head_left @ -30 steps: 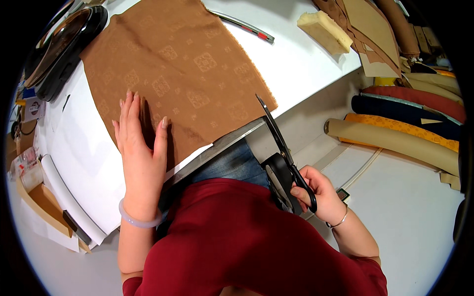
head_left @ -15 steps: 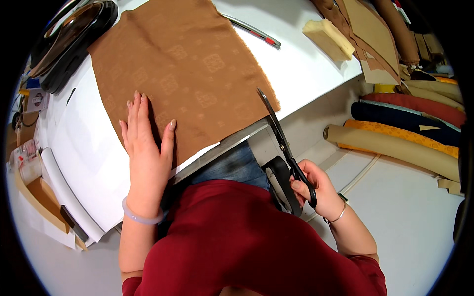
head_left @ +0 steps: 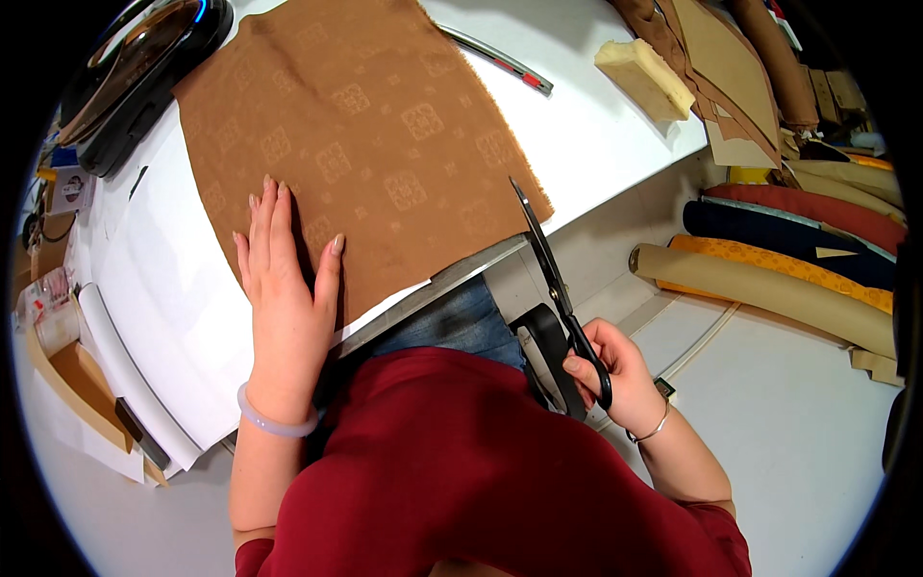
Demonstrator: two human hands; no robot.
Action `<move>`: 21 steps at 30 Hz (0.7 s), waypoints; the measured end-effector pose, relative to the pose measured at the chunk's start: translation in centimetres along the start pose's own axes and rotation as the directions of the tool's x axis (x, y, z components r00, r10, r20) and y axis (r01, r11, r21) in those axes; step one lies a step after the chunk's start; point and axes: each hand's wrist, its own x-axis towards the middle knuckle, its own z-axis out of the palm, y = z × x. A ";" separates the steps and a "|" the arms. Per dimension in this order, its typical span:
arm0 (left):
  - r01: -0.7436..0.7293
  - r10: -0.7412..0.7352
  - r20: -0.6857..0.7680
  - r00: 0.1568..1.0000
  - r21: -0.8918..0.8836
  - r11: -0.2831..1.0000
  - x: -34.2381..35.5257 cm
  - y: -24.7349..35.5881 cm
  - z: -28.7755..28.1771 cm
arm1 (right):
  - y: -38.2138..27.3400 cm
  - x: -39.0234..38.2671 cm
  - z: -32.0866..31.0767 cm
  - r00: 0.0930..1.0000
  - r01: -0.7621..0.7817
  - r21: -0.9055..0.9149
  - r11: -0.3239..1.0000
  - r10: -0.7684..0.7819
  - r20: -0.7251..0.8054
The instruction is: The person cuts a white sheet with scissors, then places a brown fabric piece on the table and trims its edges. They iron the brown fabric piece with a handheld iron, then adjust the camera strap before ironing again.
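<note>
A brown patterned cloth (head_left: 370, 163) with a frayed right edge lies on the white table (head_left: 144, 308), reaching its metal front edge. My left hand (head_left: 288, 293) rests flat on the cloth's lower left, fingers extended and thumb apart. Black long-bladed scissors (head_left: 553, 279) are gripped by my right hand (head_left: 620, 380) below the table edge; their tips overlap the cloth near its right corner. Whether the tips touch it, I cannot tell. Behind the handles is a black object (head_left: 543, 341), partly hidden.
A black glossy device (head_left: 144, 82) sits top left. A slim grey-and-red bar (head_left: 519, 72) and a pale foam block (head_left: 644, 77) lie beyond the cloth. Stacked pattern pieces (head_left: 721, 58) are top right, fabric rolls (head_left: 769, 288) at right, a cardboard tray (head_left: 77, 375) at left.
The view has shifted slightly, so cloth and table sit a little further right in it. The scissor tips are marginally higher relative to the cloth's corner. Both hands keep their grip and posture.
</note>
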 end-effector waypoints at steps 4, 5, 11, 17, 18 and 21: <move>0.003 -0.003 0.009 1.000 0.002 1.000 -0.4 0.0 -0.2 | 0.3 -0.1 -0.1 0.999 0.031 0.023 0.999 -0.032 0.014; -0.003 0.003 -0.002 1.000 0.003 1.000 -0.4 0.0 -0.3 | 0.2 0.0 -0.1 0.999 0.031 0.020 0.999 -0.032 0.014; -0.113 0.112 -0.025 0.993 -0.020 0.993 1.2 1.9 -1.5 | -0.7 0.8 0.4 0.999 0.031 0.026 0.999 -0.031 0.014; -0.197 0.197 -0.009 0.980 -0.049 0.979 2.7 3.7 -1.3 | -1.2 0.8 0.6 1.000 0.009 -0.001 1.000 -0.009 -0.013; -0.197 0.197 0.002 0.980 -0.034 0.980 2.9 4.0 -1.2 | -1.2 0.8 0.6 1.000 0.016 -0.002 1.000 -0.016 -0.012; -0.224 0.224 0.026 0.974 -0.017 0.974 3.1 4.4 -0.5 | -1.4 1.1 0.7 0.999 0.033 0.008 0.999 -0.033 0.001</move>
